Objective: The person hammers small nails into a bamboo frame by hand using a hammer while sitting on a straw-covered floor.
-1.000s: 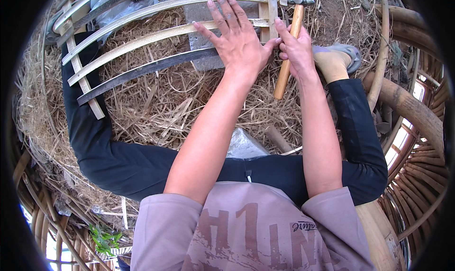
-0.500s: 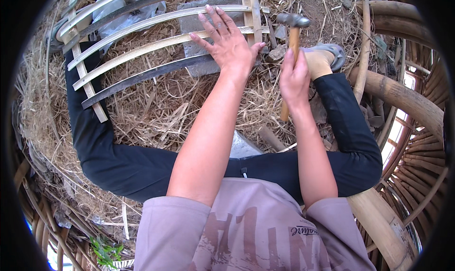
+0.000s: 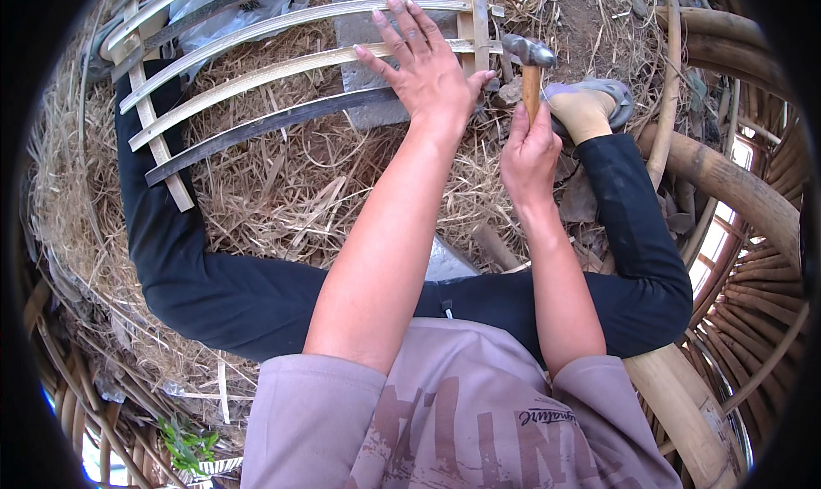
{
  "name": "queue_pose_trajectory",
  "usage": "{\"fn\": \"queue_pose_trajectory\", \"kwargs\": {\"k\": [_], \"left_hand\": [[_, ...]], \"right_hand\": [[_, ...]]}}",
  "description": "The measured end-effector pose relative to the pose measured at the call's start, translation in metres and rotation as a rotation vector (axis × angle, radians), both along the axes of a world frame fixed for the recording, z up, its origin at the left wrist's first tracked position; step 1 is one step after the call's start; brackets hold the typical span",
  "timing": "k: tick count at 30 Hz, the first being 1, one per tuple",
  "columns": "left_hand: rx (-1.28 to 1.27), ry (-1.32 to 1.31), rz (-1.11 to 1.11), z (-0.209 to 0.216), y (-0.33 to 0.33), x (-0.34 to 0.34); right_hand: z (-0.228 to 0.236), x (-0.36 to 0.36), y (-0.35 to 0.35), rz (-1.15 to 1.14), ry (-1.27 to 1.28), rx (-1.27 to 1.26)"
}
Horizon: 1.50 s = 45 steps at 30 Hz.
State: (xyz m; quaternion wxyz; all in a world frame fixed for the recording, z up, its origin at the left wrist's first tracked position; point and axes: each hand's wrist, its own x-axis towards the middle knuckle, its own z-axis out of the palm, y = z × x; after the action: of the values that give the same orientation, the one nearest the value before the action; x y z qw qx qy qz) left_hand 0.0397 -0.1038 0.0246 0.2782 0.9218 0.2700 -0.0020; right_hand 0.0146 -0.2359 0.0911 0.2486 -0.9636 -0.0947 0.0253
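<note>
My left hand (image 3: 432,82) lies with its fingers spread across the pale slats at the right end of a slatted wooden frame (image 3: 227,85). It covers the right end of the lowest, dark slat (image 3: 256,136). A grey concrete block (image 3: 352,65) sits under that end of the frame. In my right hand (image 3: 530,157) is a hammer (image 3: 531,91), gripped by its wooden handle. The metal head points up and away from me, close to the right of the frame's end crosspiece (image 3: 481,31). Whether the head touches anything cannot be told.
My legs in dark trousers spread around the frame, with my right foot (image 3: 590,108) beside the hammer. Dry straw (image 3: 282,194) covers the ground. A clear plastic bag (image 3: 201,23) lies beneath the far slats. Thick bamboo poles (image 3: 727,177) line the right side.
The hammer has tilted, so its handle looks shorter and its lower end no longer shows below my right hand. My left hand still rests spread on the slats; the view has shifted slightly.
</note>
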Motion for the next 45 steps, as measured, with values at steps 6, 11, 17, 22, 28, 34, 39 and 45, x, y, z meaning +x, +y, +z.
{"fn": "queue_pose_trajectory", "kwargs": {"k": [6,11,17,22,28,34,39,45], "left_hand": [[0.005,-0.030,0.001,-0.003,0.000,0.000],[0.003,-0.009,0.005,0.003,0.000,-0.003],[-0.014,-0.034,0.004,-0.002,0.000,-0.004],[0.028,-0.066,-0.004,-0.007,-0.001,-0.007],[-0.012,0.081,-0.043,0.024,0.009,0.001],[0.093,0.079,0.015,0.017,0.001,0.008],[0.043,-0.111,-0.005,-0.006,0.004,-0.008],[-0.065,0.130,-0.055,0.025,0.008,-0.002]], "right_hand": [[0.000,-0.001,0.000,0.030,-0.080,0.067],[0.000,-0.004,0.003,0.013,-0.098,0.022],[-0.005,-0.004,0.004,0.005,-0.042,-0.006],[-0.012,-0.015,0.002,0.011,-0.146,0.066],[-0.030,-0.018,-0.003,0.005,0.017,0.019],[-0.029,-0.024,-0.008,0.004,-0.151,0.146],[-0.018,-0.003,0.006,-0.008,-0.130,0.162],[-0.011,0.001,0.001,0.020,-0.125,0.069]]}}
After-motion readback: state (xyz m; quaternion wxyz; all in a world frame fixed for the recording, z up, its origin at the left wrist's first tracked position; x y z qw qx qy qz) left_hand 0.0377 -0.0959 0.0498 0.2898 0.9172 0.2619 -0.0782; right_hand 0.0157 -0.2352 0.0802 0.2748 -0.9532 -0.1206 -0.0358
